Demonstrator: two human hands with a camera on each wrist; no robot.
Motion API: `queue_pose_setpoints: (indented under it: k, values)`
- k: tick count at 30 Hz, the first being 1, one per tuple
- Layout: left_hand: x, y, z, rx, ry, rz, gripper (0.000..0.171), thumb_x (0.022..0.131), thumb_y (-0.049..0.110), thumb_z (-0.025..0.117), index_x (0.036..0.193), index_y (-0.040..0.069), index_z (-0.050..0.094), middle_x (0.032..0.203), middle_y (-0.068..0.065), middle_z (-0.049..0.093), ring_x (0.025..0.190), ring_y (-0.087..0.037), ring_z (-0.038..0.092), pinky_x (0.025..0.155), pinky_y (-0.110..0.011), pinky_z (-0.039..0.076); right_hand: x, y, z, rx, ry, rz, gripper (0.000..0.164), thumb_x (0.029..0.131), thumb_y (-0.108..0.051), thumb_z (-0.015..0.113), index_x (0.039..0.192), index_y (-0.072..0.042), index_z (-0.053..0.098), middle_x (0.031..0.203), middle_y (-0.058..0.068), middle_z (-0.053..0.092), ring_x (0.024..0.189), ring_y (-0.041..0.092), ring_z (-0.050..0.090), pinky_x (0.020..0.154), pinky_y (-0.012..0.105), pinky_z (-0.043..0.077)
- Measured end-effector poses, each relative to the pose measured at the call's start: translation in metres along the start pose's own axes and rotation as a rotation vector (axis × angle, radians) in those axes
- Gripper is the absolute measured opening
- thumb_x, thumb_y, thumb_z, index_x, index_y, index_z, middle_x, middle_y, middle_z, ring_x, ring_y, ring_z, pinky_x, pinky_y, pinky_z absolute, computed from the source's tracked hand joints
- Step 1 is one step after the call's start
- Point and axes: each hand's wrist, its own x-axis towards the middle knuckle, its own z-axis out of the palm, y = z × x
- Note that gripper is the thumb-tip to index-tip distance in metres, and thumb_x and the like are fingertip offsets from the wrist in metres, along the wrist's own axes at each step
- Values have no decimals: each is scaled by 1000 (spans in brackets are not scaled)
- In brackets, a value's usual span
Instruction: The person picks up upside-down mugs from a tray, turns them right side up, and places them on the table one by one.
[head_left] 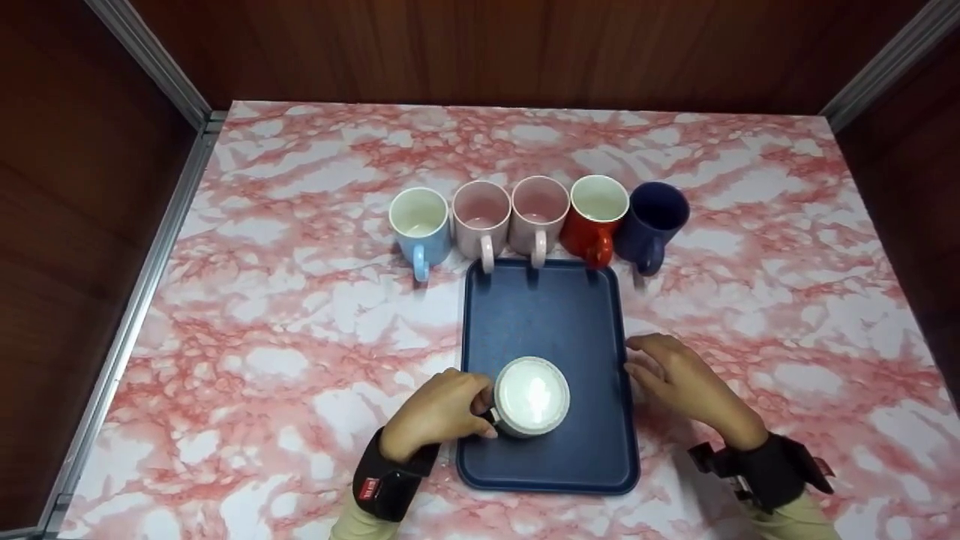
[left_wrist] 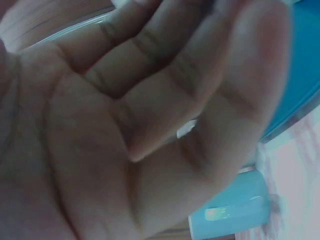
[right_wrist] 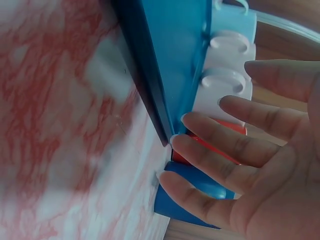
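Note:
A mug (head_left: pixel 533 396) with a round white top and a bright glare on it stands over the near half of a dark blue tray (head_left: pixel 547 315). My left hand (head_left: pixel 446 405) grips this mug at its left side, where a dark bit of handle shows between finger and thumb. Its palm and bent fingers fill the left wrist view, which hides the mug there. Beside the tray's right edge is my right hand (head_left: pixel 686 382), fingertips right at the rim. The right wrist view shows its fingers (right_wrist: pixel 250 145) spread and loosely bent, holding nothing.
Behind the tray stand several mugs in a row, handles toward me: light blue (head_left: pixel 425 240), two pink (head_left: pixel 480 229) ones, red (head_left: pixel 592 232) and dark blue (head_left: pixel 649 232). Brown panels (head_left: pixel 525 52) border the pink-and-white marbled table (head_left: pixel 315 315).

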Motion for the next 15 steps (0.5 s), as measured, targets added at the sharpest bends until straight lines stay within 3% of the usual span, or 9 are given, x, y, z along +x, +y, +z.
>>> queue_pose_setpoints:
  k: [9, 15]
  values:
    - [-5, -1, 13, -80, 69, -52, 20, 74, 16, 75, 73, 9, 56, 64, 6, 49, 60, -9, 44, 57, -23, 36, -2, -2, 4, 20, -5, -1, 22, 84, -4, 64, 105, 3, 61, 101, 11, 63, 95, 22, 58, 77, 40, 47]
    - [-8, -2, 20, -112, 121, -50, 19, 80, 16, 69, 71, 10, 53, 59, 9, 46, 60, -8, 43, 58, -23, 34, -3, -4, 6, 28, -9, 5, 17, 84, -3, 63, 100, 3, 62, 97, 10, 63, 90, 20, 60, 75, 39, 49]
